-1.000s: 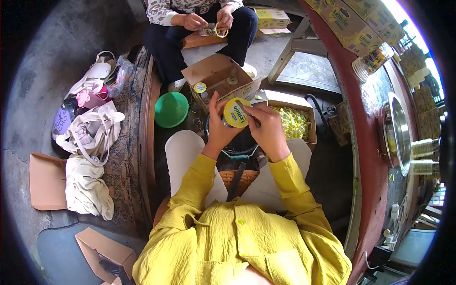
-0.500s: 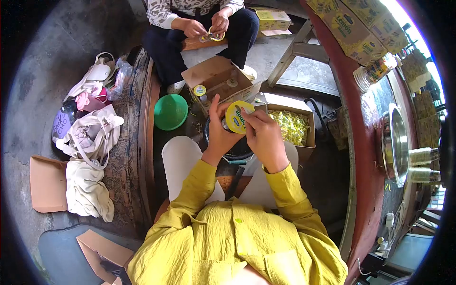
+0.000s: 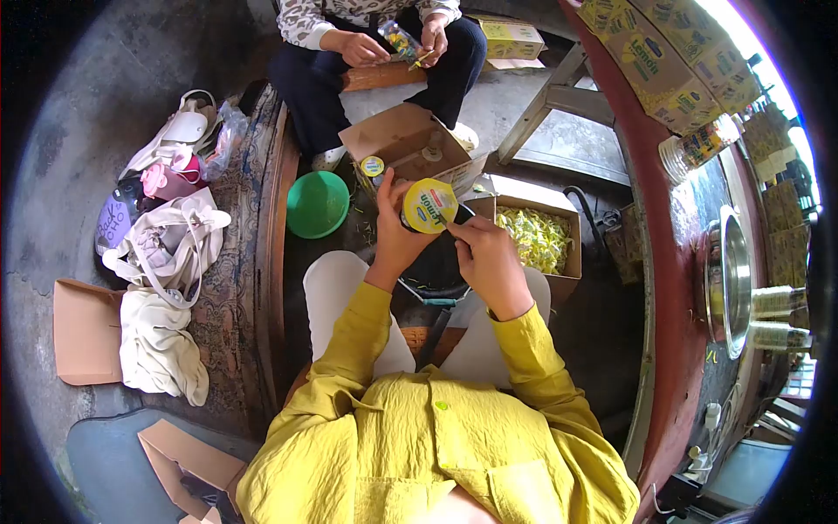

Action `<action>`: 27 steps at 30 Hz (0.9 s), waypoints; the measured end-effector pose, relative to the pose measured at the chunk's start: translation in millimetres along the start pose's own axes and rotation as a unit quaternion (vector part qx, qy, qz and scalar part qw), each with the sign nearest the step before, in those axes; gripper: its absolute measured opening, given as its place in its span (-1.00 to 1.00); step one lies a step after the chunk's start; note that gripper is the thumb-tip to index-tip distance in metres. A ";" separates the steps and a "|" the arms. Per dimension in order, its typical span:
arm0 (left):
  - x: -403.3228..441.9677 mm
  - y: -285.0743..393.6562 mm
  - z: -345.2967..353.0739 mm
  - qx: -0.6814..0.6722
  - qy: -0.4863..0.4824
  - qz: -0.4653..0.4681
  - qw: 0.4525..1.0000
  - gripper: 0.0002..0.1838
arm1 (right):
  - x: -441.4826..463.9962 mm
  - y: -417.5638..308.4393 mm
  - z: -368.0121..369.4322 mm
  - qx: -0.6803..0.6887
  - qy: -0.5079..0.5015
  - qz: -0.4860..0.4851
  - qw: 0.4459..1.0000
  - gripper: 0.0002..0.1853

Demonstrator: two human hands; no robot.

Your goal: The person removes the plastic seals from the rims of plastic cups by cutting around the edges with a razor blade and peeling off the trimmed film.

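Note:
My left hand (image 3: 398, 237) is wrapped round a cup with a yellow lemon lid (image 3: 429, 206), its top tilted towards me. At the lid's right edge is my right hand (image 3: 491, 266), fingers curled and index finger close to the rim; anything pinched there is too small to make out. Below the hands, between my knees, sits a dark bucket (image 3: 436, 297). Just beyond stands an open cardboard box (image 3: 380, 133) with a small yellow-lidded cup (image 3: 373, 166) and a clear container inside.
A box of yellow-green wrappers or strips (image 3: 534, 237) stands to the right, a green basin (image 3: 318, 204) to the left. Opposite, a person's hands (image 3: 365, 49) hold a small printed packet. Bags (image 3: 175, 236) lie at left; a metal basin (image 3: 736, 275) stands on the right-hand counter.
The cup has shifted slightly left and down, its lid turned so the print reads differently. My right hand moved from over the lid to its edge. The other person's held item looks different.

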State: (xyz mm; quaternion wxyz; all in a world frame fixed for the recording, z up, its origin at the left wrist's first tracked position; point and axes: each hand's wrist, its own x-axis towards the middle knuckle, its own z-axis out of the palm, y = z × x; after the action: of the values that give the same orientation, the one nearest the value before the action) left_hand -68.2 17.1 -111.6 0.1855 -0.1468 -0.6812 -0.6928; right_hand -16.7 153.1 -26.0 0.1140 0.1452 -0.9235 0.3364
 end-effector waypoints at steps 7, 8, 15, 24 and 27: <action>-1.8 -9.7 -0.4 0.036 -0.029 -0.010 0.999 0.14 | -10.0 9.0 1.9 0.016 -0.021 0.024 0.999 -0.71; -2.9 -10.2 0.5 0.041 -0.033 -0.015 0.999 0.15 | -12.5 10.9 1.1 0.026 -0.025 0.033 0.999 -0.71; 0.0 -16.6 -2.8 -0.034 -0.122 -0.059 0.990 0.25 | -5.3 23.6 -17.6 0.017 -0.016 -0.026 0.999 -0.69; 2.1 -6.5 -3.5 -0.069 -0.191 -0.095 0.975 0.33 | 19.3 31.8 -25.7 -0.033 -0.069 -0.156 0.985 -0.70; 4.0 -4.0 -3.3 -0.081 -0.191 -0.097 0.974 0.34 | 20.1 29.8 -25.5 -0.033 -0.074 -0.151 0.985 -0.71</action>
State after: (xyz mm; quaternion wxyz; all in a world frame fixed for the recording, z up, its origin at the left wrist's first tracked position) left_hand -73.4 13.5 -113.4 -0.0283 -0.2240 -0.6565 -0.7197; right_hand -42.9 187.8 -18.3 0.0996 0.3031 -0.9077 0.2727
